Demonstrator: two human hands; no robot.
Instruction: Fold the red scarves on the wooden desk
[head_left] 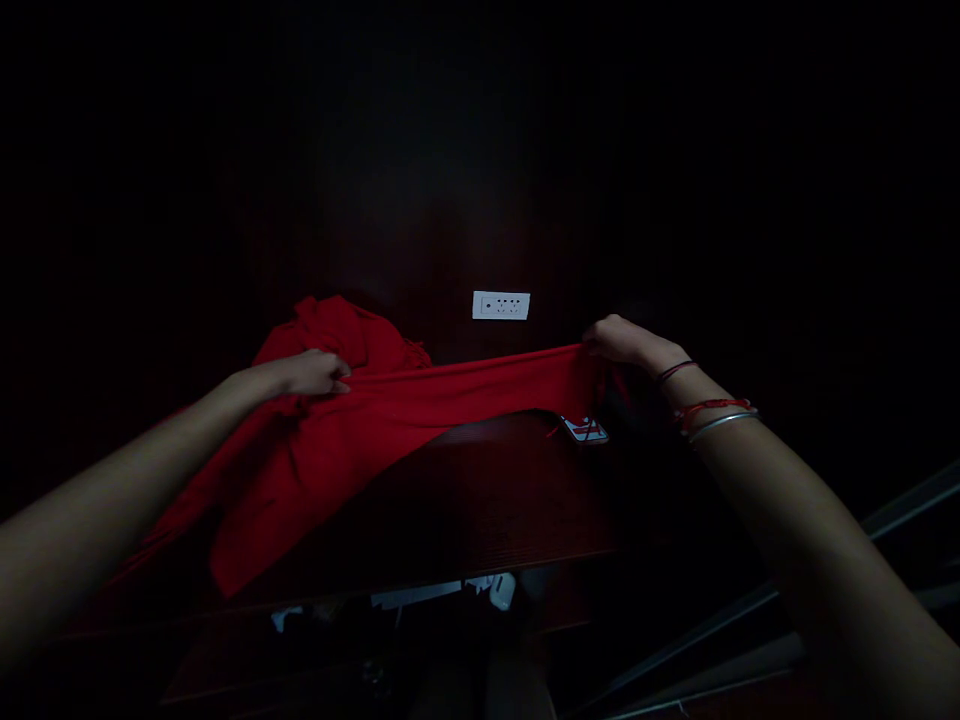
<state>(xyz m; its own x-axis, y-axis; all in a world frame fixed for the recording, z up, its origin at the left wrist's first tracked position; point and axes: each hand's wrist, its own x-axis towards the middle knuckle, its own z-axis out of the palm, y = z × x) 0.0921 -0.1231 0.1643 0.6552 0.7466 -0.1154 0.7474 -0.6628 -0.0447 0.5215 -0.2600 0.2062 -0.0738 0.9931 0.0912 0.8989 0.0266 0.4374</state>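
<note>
A red fringed cloth (397,410), perhaps a scarf or shawl, is stretched between my two hands above a dark wooden surface. My left hand (319,372) is closed on its upper edge near the bunched part. At the other end, my right hand (615,338) pinches the cloth's corner, with loose fringe threads hanging beneath. More of the cloth lies in a heap behind my left hand, and a fold droops toward the front edge. Partly covered by the cloth's right end is a flat, phone-like item (586,430) with a bright face.
A white socket plate (501,306) is set in the dark back panel. The wooden top (487,500) ends in a front edge, below which pale papers (416,594) and a white object (502,591) sit on a lower level. Metallic rails (705,640) run at the lower right.
</note>
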